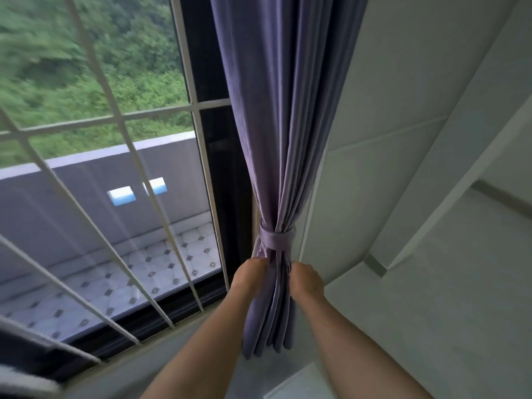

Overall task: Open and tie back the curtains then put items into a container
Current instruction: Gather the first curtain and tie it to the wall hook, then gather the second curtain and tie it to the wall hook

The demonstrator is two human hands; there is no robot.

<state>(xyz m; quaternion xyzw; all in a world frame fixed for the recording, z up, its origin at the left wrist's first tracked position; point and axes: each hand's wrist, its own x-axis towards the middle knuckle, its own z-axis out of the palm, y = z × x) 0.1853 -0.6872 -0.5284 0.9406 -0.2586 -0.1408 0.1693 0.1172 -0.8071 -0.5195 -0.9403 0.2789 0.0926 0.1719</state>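
Purple pleated curtain (288, 125) cinched by fabric tie-back (277, 239); left hand (250, 276), right hand (305, 280) grip folds below.

Curtains: one, purple (283, 125), gathered into single bundle. Tie-backs: one, same purple fabric (277, 240), wrapped round bundle. Hands: two — left (250, 279), right (305, 280), both at folds just below tie-back. Bare forearms: two. Windows: one, white grille (198, 108) in front. Blue-and-white blocks on balcony wall outside: two (121, 196) (157, 185).
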